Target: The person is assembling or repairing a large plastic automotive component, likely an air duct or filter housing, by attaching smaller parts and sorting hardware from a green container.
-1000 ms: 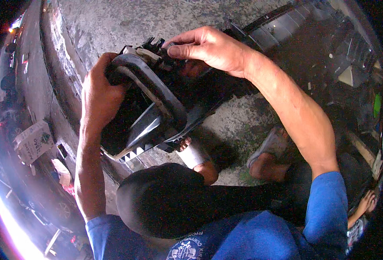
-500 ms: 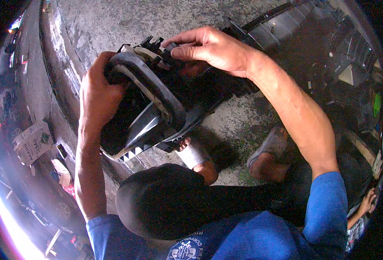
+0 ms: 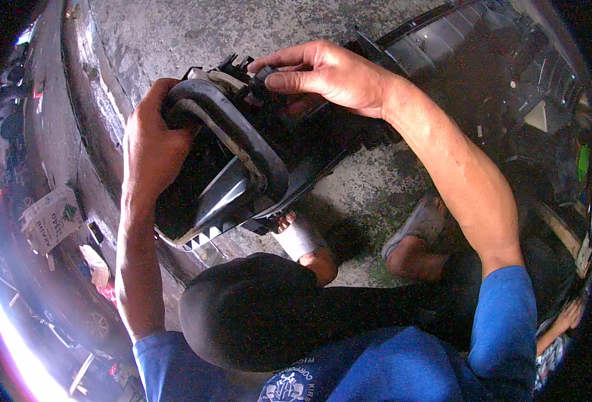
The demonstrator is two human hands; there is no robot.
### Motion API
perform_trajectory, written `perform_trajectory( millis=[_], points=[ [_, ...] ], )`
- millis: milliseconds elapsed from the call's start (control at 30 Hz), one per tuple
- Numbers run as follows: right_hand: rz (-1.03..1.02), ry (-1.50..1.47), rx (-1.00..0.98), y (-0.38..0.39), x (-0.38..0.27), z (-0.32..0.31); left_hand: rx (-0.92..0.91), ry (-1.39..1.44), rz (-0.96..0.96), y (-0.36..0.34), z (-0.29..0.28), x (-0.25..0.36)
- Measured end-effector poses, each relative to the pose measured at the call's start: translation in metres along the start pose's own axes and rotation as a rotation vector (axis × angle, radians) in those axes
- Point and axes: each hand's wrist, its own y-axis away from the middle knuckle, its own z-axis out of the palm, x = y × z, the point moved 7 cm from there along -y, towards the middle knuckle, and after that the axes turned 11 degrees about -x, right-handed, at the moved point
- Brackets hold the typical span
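A large black plastic car part (image 3: 232,191) lies tilted across the view above my knee, with a thick curved black bar (image 3: 226,120) along its near side. My left hand (image 3: 154,137) is wrapped round the far-left end of the part, by the top of that bar; some fingers are hidden behind it. At the far edge, my right hand (image 3: 329,77) pinches a small dark plastic piece (image 3: 264,74) between thumb and fingers. Beside that piece are a pale strip (image 3: 226,82) and several black clips. Shadow hides how the small piece joins the part.
Rough concrete floor (image 3: 195,30) lies beyond the part. My sandalled feet (image 3: 303,241) are below it. On the right are dark plastic panels (image 3: 436,43) and a green object (image 3: 582,162); another person's hand (image 3: 570,313) shows at the right rim. A printed carton (image 3: 51,218) stands left.
Both hands keep their places on the black part. The small dark piece at my right fingertips has shifted slightly.
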Motion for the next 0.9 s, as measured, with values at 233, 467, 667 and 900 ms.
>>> perform_trajectory(
  millis=[233,467,667,900],
  points=[
    [0.005,0.016,0.014,0.0005,0.0007,-0.0014,0.002,0.001,0.001,0.001,-0.0006,0.0019],
    [-0.007,-0.006,0.011,-0.0002,0.0012,-0.0008,0.003,0.042,0.004,0.0015,-0.0003,0.001],
    [0.051,0.009,-0.02,0.0001,0.0,-0.0006,-0.008,0.012,-0.008,-0.0003,-0.0006,-0.0006],
    [0.068,0.015,-0.015,0.0002,0.0006,-0.0009,0.0,-0.016,-0.011,-0.0004,-0.0012,-0.001]
  ],
)
